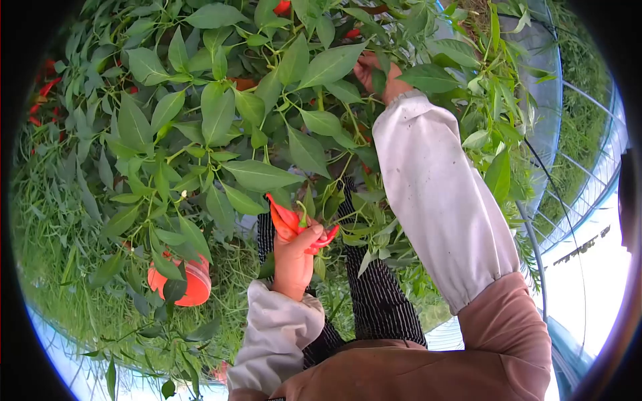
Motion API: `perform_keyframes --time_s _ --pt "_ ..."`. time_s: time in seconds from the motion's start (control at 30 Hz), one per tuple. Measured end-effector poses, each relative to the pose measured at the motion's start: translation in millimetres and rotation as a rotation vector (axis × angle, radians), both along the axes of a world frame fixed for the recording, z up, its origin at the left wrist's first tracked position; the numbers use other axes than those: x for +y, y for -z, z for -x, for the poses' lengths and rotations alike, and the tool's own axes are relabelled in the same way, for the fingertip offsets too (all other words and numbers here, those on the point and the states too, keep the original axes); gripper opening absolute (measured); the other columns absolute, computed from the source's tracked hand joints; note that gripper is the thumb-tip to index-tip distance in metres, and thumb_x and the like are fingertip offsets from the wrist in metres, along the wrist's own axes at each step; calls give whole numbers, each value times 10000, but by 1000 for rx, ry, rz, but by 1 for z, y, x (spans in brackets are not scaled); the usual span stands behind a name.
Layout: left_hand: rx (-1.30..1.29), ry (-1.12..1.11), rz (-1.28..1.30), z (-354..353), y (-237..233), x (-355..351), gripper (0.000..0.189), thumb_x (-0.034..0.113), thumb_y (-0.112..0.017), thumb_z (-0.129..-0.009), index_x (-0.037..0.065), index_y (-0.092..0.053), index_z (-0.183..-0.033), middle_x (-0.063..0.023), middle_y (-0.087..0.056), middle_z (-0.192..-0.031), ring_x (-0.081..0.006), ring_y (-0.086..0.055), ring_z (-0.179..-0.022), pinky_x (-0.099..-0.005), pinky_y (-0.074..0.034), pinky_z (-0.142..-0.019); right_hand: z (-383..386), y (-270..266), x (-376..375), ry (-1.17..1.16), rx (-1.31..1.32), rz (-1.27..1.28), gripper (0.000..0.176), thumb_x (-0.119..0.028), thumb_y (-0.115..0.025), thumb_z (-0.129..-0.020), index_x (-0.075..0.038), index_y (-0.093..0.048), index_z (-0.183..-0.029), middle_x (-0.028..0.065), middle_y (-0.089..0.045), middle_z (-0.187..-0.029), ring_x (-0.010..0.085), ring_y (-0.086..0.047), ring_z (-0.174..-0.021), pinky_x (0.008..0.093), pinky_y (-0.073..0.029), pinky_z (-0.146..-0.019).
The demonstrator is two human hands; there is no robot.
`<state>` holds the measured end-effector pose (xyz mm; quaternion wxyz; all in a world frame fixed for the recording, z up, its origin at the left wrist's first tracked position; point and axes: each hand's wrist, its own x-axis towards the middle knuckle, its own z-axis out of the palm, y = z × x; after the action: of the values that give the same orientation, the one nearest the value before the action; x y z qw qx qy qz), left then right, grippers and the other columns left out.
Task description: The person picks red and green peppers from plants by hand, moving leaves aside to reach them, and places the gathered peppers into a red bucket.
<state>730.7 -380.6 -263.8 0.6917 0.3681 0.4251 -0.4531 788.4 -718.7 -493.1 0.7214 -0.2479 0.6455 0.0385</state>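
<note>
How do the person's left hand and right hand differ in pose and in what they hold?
The left hand is closed around a bunch of red chillies, in plain view; the right hand is half hidden among leaves, its grasp unclear. The left hand sits near the body, arm bent; the right hand is stretched far out among them. Both arms wear pale sleeve covers.

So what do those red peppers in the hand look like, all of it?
The red peppers are a small bunch of long, smooth, shiny chillies, bright red, with a thin green stem poking up. Their pointed ends stick out on both sides of the left hand, whose fingers are closed round their middles. They sit among green leaves. How many there are is too hidden to count.
</note>
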Motion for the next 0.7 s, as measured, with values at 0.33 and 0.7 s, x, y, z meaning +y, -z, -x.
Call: perform_keyframes --time_s 0.33,0.7 --pt "-16 -38 11 2 -3 -5 289 -42 -668 -801 54 -559 -1051 -48 -625 -855 -163 -631 -751 -326 -519 -734 0 -8 -4 -432 -171 514 212 -66 -735 -798 -11 -685 -997 56 -685 -811 177 -649 -689 306 -530 -615" --pt "-11 -19 186 -17 -21 -25 337 -91 -637 -780 59 -510 -1054 -79 -597 -877 -204 -643 -783 -375 -530 -779 8 -59 -16 -1442 153 1595 258 -283 -725 -747 -81 -693 -905 192 -678 -829 396 -649 -760 452 -521 -695"
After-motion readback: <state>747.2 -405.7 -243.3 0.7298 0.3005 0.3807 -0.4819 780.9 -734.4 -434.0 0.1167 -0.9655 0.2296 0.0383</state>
